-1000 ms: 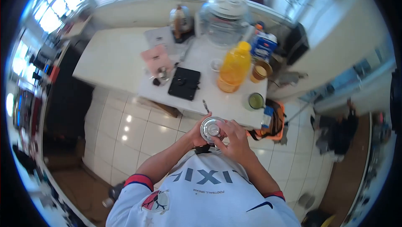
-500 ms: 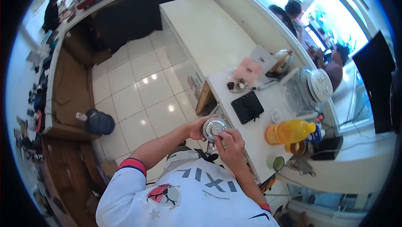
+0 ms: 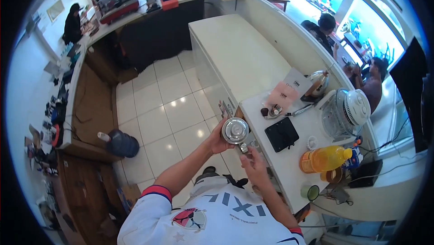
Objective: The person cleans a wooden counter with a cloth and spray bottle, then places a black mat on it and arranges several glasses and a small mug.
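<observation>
A small silver metal pot [image 3: 235,130] with a round lid is held up in front of my body, over the tiled floor beside the table. My left hand [image 3: 217,139] is wrapped round its left side, with the palm hidden beneath it. A short metal handle [image 3: 244,148] sticks out of the pot toward me. My right hand [image 3: 254,167] is at that handle, its thumb and fingers closed about the end. What the pot contains is hidden by the lid.
On the white table [image 3: 266,157] to my right are a black pouch [image 3: 281,134], a yellow-orange bottle [image 3: 326,159], a glass appliance [image 3: 337,116], a green cup [image 3: 310,192] and pink paper [image 3: 283,95]. A water jug [image 3: 123,143] lies on the floor. Several people are farther off.
My right hand has moved from the top of the lid down to the handle. The pot has turned, its handle swinging to the right. My head view has tilted up slightly.
</observation>
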`<action>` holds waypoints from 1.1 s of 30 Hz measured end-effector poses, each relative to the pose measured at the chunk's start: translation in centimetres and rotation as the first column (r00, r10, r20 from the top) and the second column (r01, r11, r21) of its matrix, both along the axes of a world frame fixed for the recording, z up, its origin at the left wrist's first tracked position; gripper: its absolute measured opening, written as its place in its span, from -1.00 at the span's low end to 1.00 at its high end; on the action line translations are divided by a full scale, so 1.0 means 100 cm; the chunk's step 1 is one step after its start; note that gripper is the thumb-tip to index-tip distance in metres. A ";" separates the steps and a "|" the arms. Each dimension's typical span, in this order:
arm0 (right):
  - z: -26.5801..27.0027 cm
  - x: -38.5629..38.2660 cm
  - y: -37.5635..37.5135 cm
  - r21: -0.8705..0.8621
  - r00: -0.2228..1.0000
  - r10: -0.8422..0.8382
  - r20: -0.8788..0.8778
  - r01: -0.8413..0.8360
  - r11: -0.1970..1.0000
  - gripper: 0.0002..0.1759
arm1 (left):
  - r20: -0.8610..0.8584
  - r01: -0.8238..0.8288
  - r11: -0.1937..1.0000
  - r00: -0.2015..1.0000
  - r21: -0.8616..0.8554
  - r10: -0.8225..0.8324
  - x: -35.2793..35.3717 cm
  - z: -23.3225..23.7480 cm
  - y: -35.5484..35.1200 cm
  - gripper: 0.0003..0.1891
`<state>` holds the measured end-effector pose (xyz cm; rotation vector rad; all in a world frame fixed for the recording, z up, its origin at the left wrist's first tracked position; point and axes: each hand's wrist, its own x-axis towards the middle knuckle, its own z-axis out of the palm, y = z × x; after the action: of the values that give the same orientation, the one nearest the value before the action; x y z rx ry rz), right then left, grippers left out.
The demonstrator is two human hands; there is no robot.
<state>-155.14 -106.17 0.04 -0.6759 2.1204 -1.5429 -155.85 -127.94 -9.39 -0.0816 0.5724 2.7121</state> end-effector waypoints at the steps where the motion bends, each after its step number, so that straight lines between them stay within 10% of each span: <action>1: -0.008 -0.005 -0.001 -0.061 0.999 -0.006 0.042 0.009 0.998 -0.55 | 0.034 -0.087 0.996 0.996 -0.035 0.088 0.000 0.009 0.004 -0.22; 9: -0.009 -0.038 0.015 -0.269 0.960 -0.062 0.274 0.138 0.953 -0.62 | 0.057 -0.200 0.849 0.964 -0.489 0.260 -0.001 0.057 0.038 -0.31; 24: 0.018 0.004 0.169 -0.077 0.822 -0.443 0.358 0.498 0.864 -0.55 | -0.207 -0.044 0.708 0.967 -0.705 -0.146 -0.020 0.066 0.130 -0.53; 26: 0.016 0.016 0.181 0.017 0.787 -0.542 0.293 0.563 0.826 -0.57 | -0.626 -0.614 0.123 0.758 -0.779 -0.184 -0.021 0.082 0.144 -0.44; 30: 0.000 0.037 0.186 0.077 0.754 -0.649 0.100 0.645 0.760 -0.57 | -0.706 -0.771 0.209 0.391 -0.601 -0.590 -0.031 0.137 0.183 -0.43; 33: -0.023 0.050 0.181 0.084 0.673 -0.739 0.040 0.734 0.674 -0.48 | -0.653 -0.716 0.259 0.349 -0.649 -0.672 -0.043 0.136 0.213 -0.45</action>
<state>-150.10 -88.11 -2.23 0.3487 2.5222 -1.8164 -160.11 -106.62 4.22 1.3541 2.6014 1.3869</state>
